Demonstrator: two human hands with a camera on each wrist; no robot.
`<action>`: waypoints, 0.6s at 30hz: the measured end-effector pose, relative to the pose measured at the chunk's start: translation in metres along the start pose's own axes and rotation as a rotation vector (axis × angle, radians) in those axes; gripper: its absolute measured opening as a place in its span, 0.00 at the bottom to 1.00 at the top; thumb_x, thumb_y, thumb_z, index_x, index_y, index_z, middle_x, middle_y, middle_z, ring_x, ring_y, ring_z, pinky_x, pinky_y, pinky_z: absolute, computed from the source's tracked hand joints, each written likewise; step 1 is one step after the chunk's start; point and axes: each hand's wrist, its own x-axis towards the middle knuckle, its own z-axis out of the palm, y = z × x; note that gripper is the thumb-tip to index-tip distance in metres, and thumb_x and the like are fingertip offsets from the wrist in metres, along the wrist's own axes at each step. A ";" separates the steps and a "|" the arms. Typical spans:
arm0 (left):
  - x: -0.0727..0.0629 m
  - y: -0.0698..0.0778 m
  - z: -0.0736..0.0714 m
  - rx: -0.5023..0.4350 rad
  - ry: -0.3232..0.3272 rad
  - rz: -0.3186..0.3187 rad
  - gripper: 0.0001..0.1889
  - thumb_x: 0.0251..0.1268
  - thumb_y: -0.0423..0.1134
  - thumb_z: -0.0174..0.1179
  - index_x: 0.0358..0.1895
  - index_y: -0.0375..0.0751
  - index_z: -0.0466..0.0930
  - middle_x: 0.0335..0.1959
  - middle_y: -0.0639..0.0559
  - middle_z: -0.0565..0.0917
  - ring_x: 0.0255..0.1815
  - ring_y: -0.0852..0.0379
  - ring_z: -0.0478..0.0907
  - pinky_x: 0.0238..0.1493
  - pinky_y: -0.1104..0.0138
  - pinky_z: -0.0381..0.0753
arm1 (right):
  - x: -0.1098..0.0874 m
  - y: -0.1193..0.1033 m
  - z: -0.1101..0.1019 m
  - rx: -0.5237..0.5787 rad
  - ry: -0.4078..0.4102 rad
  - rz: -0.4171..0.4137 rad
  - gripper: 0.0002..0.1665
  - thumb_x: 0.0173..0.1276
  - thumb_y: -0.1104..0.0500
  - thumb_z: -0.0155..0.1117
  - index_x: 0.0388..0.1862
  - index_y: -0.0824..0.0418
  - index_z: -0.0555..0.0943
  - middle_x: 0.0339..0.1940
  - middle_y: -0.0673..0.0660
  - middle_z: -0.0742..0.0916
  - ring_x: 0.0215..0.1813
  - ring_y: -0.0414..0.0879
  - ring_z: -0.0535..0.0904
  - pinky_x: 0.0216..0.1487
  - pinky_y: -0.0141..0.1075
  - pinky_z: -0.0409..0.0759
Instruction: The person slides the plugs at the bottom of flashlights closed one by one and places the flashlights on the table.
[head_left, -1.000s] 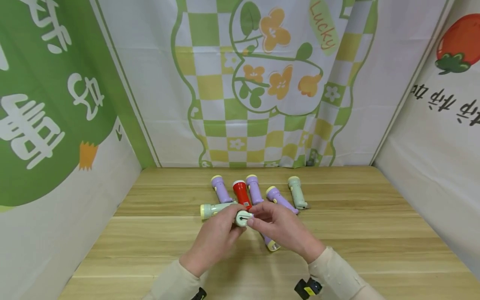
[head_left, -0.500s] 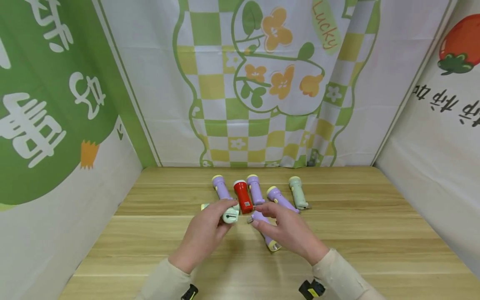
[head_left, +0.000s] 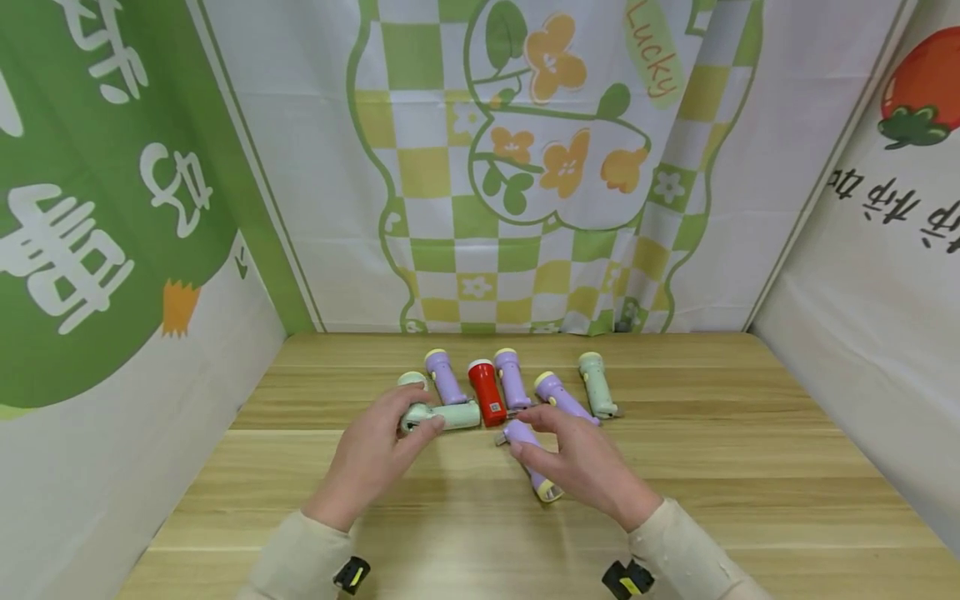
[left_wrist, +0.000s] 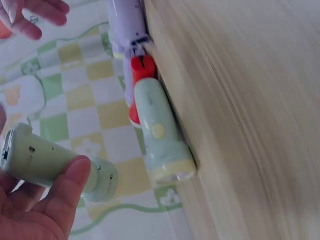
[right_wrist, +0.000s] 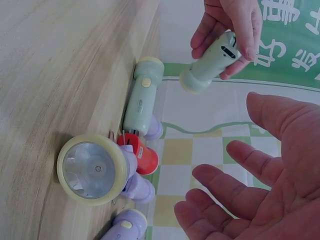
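My left hand (head_left: 378, 454) grips a pale green flashlight (left_wrist: 50, 160) between thumb and fingers, above the table at left. Its slotted tail end points back toward the wrist, and in the head view the fingers cover most of its body. Below it, a second green flashlight (head_left: 459, 415) with a yellow rim lies on its side. My right hand (head_left: 581, 454) hovers with relaxed, spread fingers and holds nothing. Beside its fingertips lies a purple flashlight (head_left: 538, 475), lens toward me, with a metal piece sticking out of its tail.
A red flashlight (head_left: 487, 392) lies in the middle, between two purple ones, the left (head_left: 444, 379) and the right (head_left: 512, 379). Further right are a slanted purple flashlight (head_left: 564, 398) and a green flashlight (head_left: 597, 385). A patterned cloth (head_left: 525, 275) hangs behind the wooden table (head_left: 712, 467).
The left hand has carried the green flashlight leftward, away from the right hand, whose fingers were at its tail a second ago. The right hand has stayed nearly in place.
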 end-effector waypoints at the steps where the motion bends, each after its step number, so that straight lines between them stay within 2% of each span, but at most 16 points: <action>1: 0.000 -0.002 -0.001 0.003 0.001 -0.023 0.19 0.74 0.53 0.64 0.59 0.48 0.82 0.56 0.52 0.85 0.39 0.58 0.80 0.38 0.61 0.80 | 0.000 0.000 0.000 -0.001 -0.001 0.000 0.24 0.73 0.46 0.69 0.62 0.55 0.83 0.61 0.51 0.88 0.64 0.48 0.83 0.63 0.51 0.81; 3: 0.000 -0.008 -0.004 0.009 0.001 -0.059 0.18 0.77 0.53 0.60 0.60 0.47 0.82 0.57 0.50 0.85 0.39 0.56 0.80 0.39 0.60 0.80 | 0.000 0.000 0.000 -0.002 -0.005 0.001 0.25 0.73 0.46 0.69 0.63 0.55 0.83 0.61 0.51 0.88 0.64 0.49 0.83 0.63 0.51 0.81; 6: -0.001 -0.016 -0.006 0.012 0.006 -0.082 0.19 0.78 0.50 0.58 0.61 0.43 0.82 0.64 0.44 0.83 0.53 0.46 0.84 0.51 0.49 0.84 | 0.000 0.000 -0.001 -0.001 -0.010 0.007 0.25 0.73 0.45 0.69 0.63 0.55 0.83 0.61 0.51 0.88 0.64 0.49 0.83 0.63 0.52 0.80; 9: -0.001 -0.026 -0.007 0.021 0.003 -0.095 0.19 0.78 0.46 0.59 0.61 0.38 0.81 0.68 0.39 0.80 0.68 0.38 0.78 0.63 0.41 0.78 | -0.001 -0.001 -0.001 -0.007 -0.008 0.007 0.25 0.73 0.44 0.68 0.63 0.55 0.83 0.62 0.50 0.88 0.64 0.49 0.83 0.63 0.52 0.80; 12: -0.002 -0.036 -0.007 0.038 -0.006 -0.097 0.17 0.76 0.41 0.59 0.60 0.34 0.80 0.68 0.36 0.79 0.70 0.35 0.75 0.66 0.40 0.75 | 0.000 0.000 -0.001 -0.033 0.003 -0.011 0.25 0.72 0.45 0.69 0.63 0.55 0.83 0.62 0.49 0.87 0.63 0.47 0.83 0.62 0.50 0.81; 15: -0.004 -0.043 -0.007 0.067 -0.016 -0.082 0.16 0.74 0.36 0.60 0.59 0.30 0.79 0.67 0.32 0.77 0.69 0.32 0.74 0.68 0.40 0.74 | 0.001 0.002 0.001 -0.087 0.025 -0.039 0.27 0.71 0.46 0.70 0.65 0.55 0.82 0.60 0.50 0.89 0.58 0.45 0.86 0.58 0.48 0.83; 18: -0.007 -0.049 -0.006 0.098 -0.037 -0.066 0.16 0.73 0.33 0.61 0.58 0.27 0.78 0.67 0.29 0.76 0.69 0.30 0.73 0.69 0.39 0.73 | 0.002 0.005 0.004 -0.157 0.047 -0.059 0.30 0.70 0.46 0.71 0.67 0.56 0.81 0.58 0.54 0.89 0.55 0.48 0.87 0.57 0.49 0.84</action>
